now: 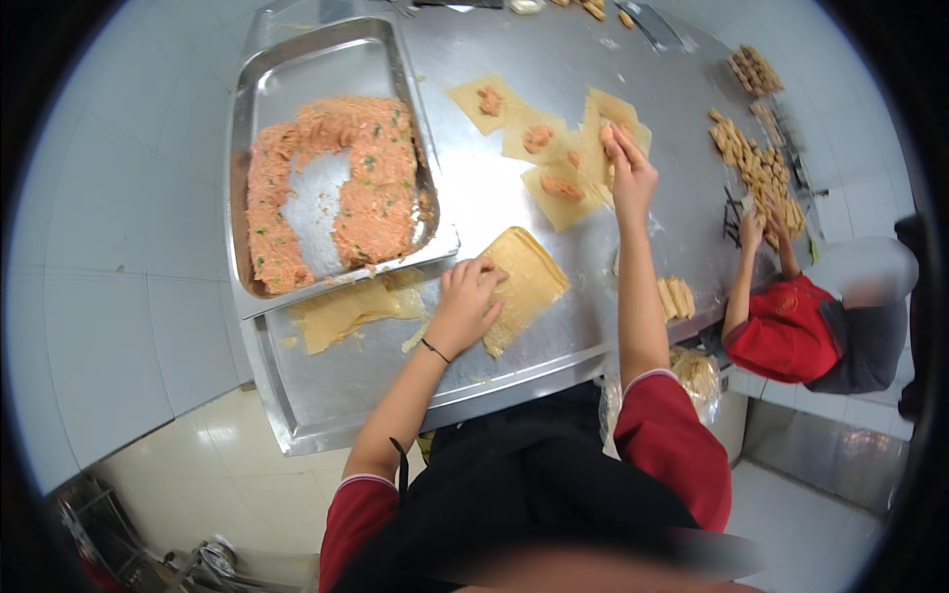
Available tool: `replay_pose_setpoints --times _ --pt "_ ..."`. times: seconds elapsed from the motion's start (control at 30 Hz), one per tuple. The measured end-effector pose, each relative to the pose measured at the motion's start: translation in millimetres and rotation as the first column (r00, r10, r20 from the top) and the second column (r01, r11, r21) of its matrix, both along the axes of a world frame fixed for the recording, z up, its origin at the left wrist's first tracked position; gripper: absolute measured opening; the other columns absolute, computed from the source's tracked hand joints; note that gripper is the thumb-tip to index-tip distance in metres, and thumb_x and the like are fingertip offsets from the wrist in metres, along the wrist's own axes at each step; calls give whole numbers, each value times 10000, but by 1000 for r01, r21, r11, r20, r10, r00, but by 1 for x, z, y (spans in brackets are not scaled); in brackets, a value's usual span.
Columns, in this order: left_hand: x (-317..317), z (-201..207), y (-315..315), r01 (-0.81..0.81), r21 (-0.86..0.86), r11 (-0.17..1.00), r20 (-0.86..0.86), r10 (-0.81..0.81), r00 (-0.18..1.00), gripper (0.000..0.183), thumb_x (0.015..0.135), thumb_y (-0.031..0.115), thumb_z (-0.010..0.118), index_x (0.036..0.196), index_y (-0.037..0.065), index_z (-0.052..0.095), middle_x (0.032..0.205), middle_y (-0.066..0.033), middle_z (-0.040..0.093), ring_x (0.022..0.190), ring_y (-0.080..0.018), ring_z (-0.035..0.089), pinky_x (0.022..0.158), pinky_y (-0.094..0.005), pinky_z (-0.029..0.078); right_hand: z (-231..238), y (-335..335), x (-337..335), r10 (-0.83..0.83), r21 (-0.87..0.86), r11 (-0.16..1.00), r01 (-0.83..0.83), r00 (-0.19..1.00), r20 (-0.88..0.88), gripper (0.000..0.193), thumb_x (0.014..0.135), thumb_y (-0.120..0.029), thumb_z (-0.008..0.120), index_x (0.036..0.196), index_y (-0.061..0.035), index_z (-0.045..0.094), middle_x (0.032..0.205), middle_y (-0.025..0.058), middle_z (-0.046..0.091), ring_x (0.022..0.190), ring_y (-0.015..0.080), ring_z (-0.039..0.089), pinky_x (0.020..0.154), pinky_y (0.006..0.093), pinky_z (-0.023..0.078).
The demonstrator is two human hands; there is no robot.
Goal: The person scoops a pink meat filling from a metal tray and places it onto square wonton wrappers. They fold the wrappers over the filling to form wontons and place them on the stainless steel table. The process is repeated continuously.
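My left hand (470, 304) rests at the left edge of a stack of square yellow bean curd sheets (534, 287), its fingers bent over the sheets and its thumb apart. Further off to the right, my right hand (631, 176) has its fingers pressed together on a lump of pink meat filling (608, 138) over a laid-out sheet (633, 117). To its left lie several single sheets, each bearing filling, such as the near one (561, 188). A deep steel tray (435, 178) at the left holds a large mass of minced filling (376, 212) flecked with green.
Loose sheets (356, 311) lie under the tray's near edge. Finished rolls (676, 298) sit by my right forearm. On the steel table (474, 44), at the far right, a co-worker in a red shirt (791, 326) handles a large pile of rolls (756, 168).
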State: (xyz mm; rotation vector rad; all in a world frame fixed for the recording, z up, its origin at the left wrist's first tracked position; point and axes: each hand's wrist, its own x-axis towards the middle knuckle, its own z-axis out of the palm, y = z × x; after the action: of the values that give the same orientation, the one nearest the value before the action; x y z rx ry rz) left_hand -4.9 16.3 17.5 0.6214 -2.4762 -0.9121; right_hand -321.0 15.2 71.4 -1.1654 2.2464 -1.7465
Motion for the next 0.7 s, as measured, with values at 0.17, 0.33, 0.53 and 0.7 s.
replay_pose_setpoints --times 0.17,0.33,0.53,0.7 --pt "1 -4 1 13 1 1000 3 -13 1000 345 795 151 648 1130 101 581 1154 -99 501 1153 -278 442 956 -415 319 -5 -89 11 -164 331 854 400 813 -559 229 850 -293 674 1050 -192 718 1094 36 613 1083 228 524 995 477 237" --pt "-3 -8 2 7 -28 1000 -70 -9 998 355 749 130 637 1097 82 593 1140 -97 505 1144 -272 450 946 -409 347 -10 -172 123 520 121 852 -510 795 -313 236 836 -222 675 1066 -172 683 1183 47 586 1131 228 521 964 456 271" --pt "-4 -12 1 7 13 1000 -35 -7 999 324 802 155 605 1114 72 579 1166 -116 522 1140 -303 455 950 -447 357 -25 -231 262 744 487 667 -564 477 -468 381 843 -84 591 1224 -73 579 1288 109 552 1199 257 511 1053 489 256" --pt "-6 -23 5 -93 -62 994 -90 87 992 350 744 123 619 1090 70 600 1107 -123 552 1149 -298 448 970 -432 346 -44 -261 297 616 552 787 -276 392 -683 210 799 -66 572 974 4 666 1102 167 612 1069 245 595 1074 477 271"
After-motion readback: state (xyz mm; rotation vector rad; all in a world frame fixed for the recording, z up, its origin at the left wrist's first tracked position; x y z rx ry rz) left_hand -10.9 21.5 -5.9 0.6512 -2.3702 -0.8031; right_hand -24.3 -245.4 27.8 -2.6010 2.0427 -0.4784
